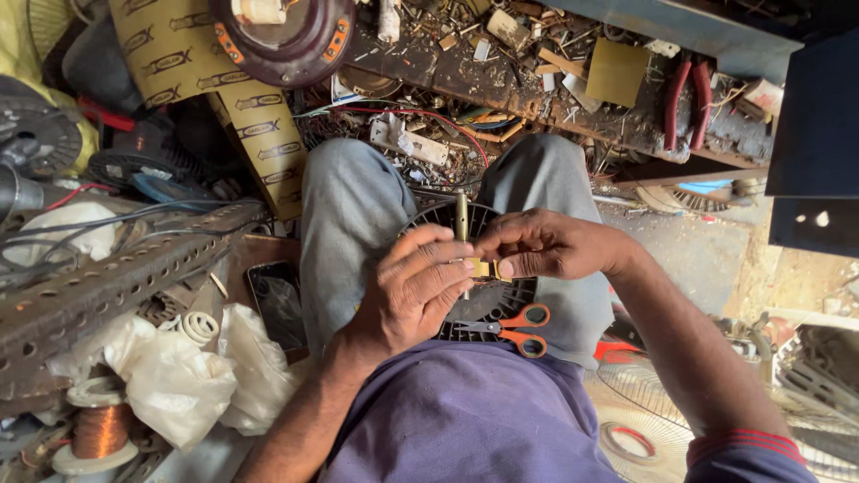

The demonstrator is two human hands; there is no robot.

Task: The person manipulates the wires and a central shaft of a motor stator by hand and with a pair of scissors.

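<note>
A round black motor part [495, 304] with a slotted core and a metal shaft [462, 219] rests on my lap between my knees. My left hand [413, 286] curls over its left side, fingers closed around a small yellow piece [484, 268]. My right hand [543, 243] pinches the same yellow piece from the right with thumb and fingertips. Orange-handled scissors [519, 329] lie on the motor part just below my hands.
A cluttered workbench [537, 85] with red-handled pliers [687, 100], wires and scraps lies ahead. A perforated metal bar [107, 282], a dark phone [277, 304], white plastic bags [179, 376] and a copper wire spool [100, 429] sit at left. A fan grille [644, 420] is at lower right.
</note>
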